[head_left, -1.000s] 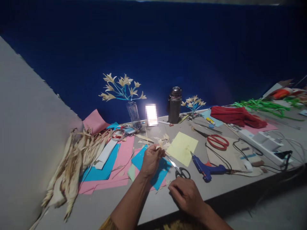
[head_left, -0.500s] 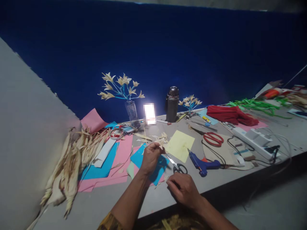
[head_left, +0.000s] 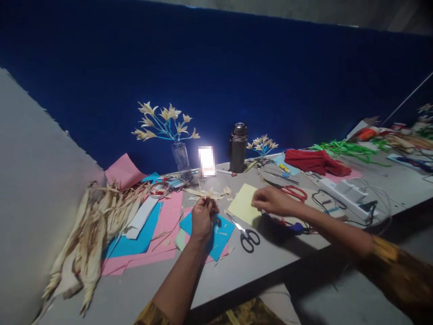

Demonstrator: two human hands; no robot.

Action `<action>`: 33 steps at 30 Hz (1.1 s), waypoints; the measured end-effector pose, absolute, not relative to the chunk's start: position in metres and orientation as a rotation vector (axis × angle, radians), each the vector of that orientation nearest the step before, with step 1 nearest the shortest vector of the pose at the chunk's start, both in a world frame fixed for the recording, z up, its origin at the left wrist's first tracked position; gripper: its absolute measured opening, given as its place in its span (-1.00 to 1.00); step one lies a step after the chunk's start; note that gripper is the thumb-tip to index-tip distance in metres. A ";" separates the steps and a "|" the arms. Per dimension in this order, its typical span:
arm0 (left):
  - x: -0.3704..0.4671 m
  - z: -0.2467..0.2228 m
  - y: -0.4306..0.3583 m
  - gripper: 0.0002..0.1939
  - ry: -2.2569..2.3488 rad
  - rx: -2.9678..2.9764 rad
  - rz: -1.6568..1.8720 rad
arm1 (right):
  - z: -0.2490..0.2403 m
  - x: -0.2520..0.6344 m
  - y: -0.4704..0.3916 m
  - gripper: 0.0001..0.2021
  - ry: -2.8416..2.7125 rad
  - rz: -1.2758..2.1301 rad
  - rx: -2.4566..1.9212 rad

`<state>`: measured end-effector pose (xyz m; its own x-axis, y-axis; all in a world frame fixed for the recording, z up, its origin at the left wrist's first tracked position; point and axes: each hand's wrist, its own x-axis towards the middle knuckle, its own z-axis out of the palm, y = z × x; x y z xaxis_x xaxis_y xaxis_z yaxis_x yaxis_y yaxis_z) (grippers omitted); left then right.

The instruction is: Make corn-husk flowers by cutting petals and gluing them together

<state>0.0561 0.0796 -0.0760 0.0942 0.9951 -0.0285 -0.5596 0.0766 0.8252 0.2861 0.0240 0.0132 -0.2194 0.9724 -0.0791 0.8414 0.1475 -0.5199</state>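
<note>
My left hand (head_left: 203, 221) is closed in a pinch over the blue paper (head_left: 221, 237), on what looks like a small piece of pale corn husk (head_left: 211, 194) at the fingertips. My right hand (head_left: 272, 201) is over the right edge of the yellow paper (head_left: 242, 203), its fingers bent downward and closed; whatever may be in them is hidden. Below that forearm lies the blue glue gun (head_left: 297, 228), mostly covered and in shadow. Between my hands, black-handled scissors (head_left: 248, 237) rest on the table. Red-handled scissors (head_left: 295, 192) lie just behind my right wrist.
Dried corn husks (head_left: 91, 234) and coloured papers (head_left: 165, 225) spread on the left. A glass vase (head_left: 182, 160) of husk flowers, a bright lamp (head_left: 207, 161) and a dark flask (head_left: 238, 149) stand by the wall. Rightward are a red cloth (head_left: 316, 162) and power strip (head_left: 348, 194) with cables.
My right hand has moved up and away from the table's front edge to above the yellow paper and glue gun. My left hand stays pinched near the same spot. The view has shifted slightly.
</note>
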 end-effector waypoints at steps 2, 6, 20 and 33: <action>0.055 -0.076 0.080 -0.63 0.735 0.736 1.346 | 0.018 0.288 0.065 -0.82 -2.281 0.542 -1.904; 0.053 -0.074 0.082 -0.58 0.739 0.688 1.346 | 0.003 0.269 0.124 -0.86 -2.350 0.422 -1.945; 0.051 -0.073 0.080 -0.59 0.691 0.684 1.257 | -0.040 0.253 0.167 -0.86 -2.230 0.471 -2.000; 0.054 -0.057 0.065 -0.67 0.469 0.687 1.076 | 0.010 0.253 0.063 -0.81 -1.644 1.452 -1.420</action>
<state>0.0539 0.0645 -0.0568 0.4113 0.9113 -0.0213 -0.6360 0.3036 0.7094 0.2532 0.0632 0.0103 -0.3131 0.9175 -0.2453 0.3570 -0.1256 -0.9256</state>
